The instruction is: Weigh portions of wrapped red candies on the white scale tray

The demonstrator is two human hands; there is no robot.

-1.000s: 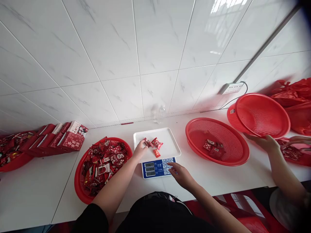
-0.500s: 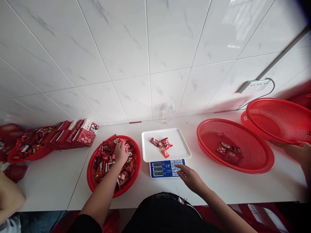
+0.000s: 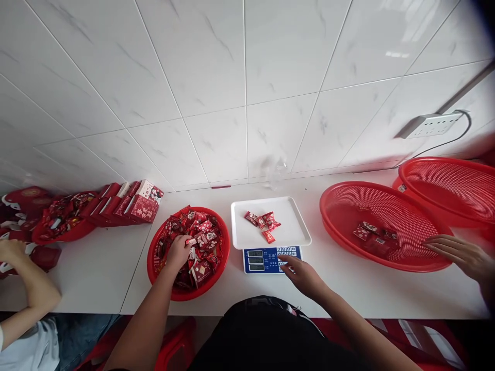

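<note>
My left hand (image 3: pixel 179 252) is down in a red basket (image 3: pixel 227 252) heaped with red wrapped candies (image 3: pixel 204 238). Its fingers are closed, with a small red-and-white wrapped candy at the fingertips, partly hidden by the hand. My right hand (image 3: pixel 303 275) hovers at the keypad of a blue digital scale (image 3: pixel 273 263), fingers apart and holding nothing. On the scale sits a white tray (image 3: pixel 294 226) with several small red candy packets (image 3: pixel 271 221) lying loosely together.
Right of the scale stands a red basket (image 3: pixel 328 226) with a few packets; a co-worker's hand (image 3: pixel 460 255) touches its rim. Another red basket (image 3: pixel 406 203) is behind. Red boxes (image 3: pixel 143 206) and another candy basket (image 3: pixel 62 237) stand left, near another person's arm (image 3: pixel 34 283).
My left hand has moved left and toward me within the candy basket. My right hand stays by the keypad. The co-worker's hand on the right has shifted to the nearer basket's rim.
</note>
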